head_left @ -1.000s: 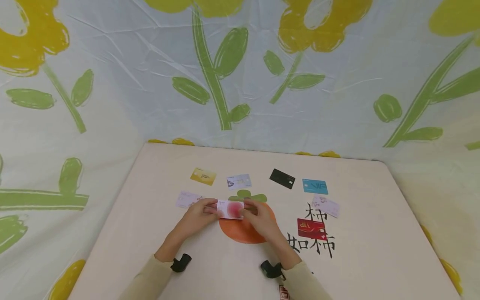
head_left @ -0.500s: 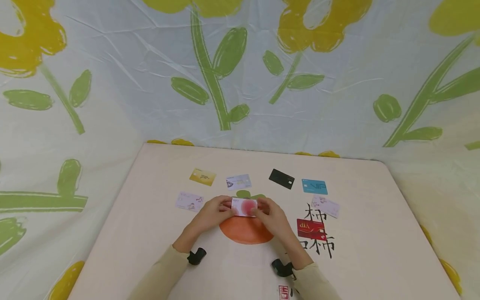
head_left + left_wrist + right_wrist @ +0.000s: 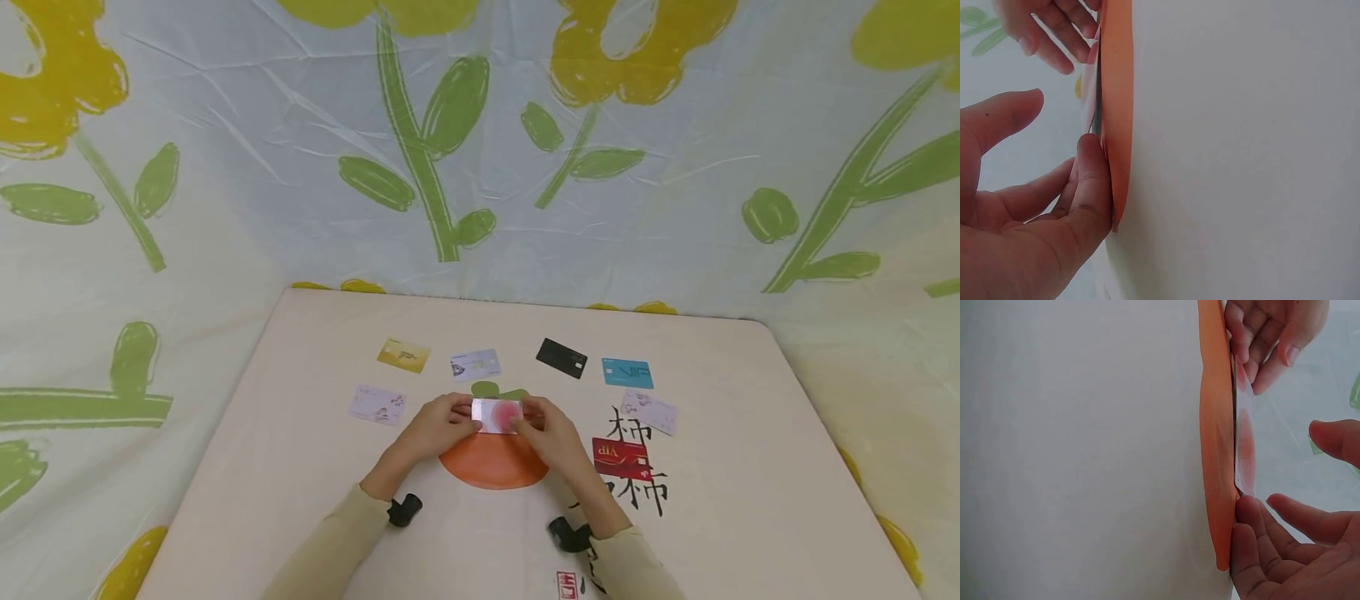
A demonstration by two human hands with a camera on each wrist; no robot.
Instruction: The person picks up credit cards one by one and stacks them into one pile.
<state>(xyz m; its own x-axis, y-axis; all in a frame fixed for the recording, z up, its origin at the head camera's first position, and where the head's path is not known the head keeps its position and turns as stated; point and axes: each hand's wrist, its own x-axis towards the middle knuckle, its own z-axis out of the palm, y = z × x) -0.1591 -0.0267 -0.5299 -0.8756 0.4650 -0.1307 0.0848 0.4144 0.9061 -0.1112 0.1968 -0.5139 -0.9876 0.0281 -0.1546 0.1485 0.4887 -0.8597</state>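
A white card with a pink-red circle (image 3: 497, 416) lies level, close over the printed orange persimmon (image 3: 495, 462), with a hand at each short end. My left hand (image 3: 442, 423) holds its left end, and my right hand (image 3: 548, 428) holds the right end. In the left wrist view, fingertips (image 3: 1092, 153) meet the card's edge while another digit is raised apart from it. The right wrist view likewise has fingertips (image 3: 1249, 509) at the card's end. A dark line (image 3: 1234, 419) runs under the pink card there.
Around the hands lie a gold card (image 3: 403, 355), a silver card (image 3: 476, 364), a black card (image 3: 562, 358), a blue VIP card (image 3: 627, 373), a red VIP card (image 3: 621, 458), and two lilac floral cards, one at left (image 3: 377, 405) and one at right (image 3: 649, 412). A flowered curtain stands behind.
Both hands have shifted right together with the pink-circle card between them. The left lilac card, partly covered by my left hand before, now shows whole. The other cards lie as they were.
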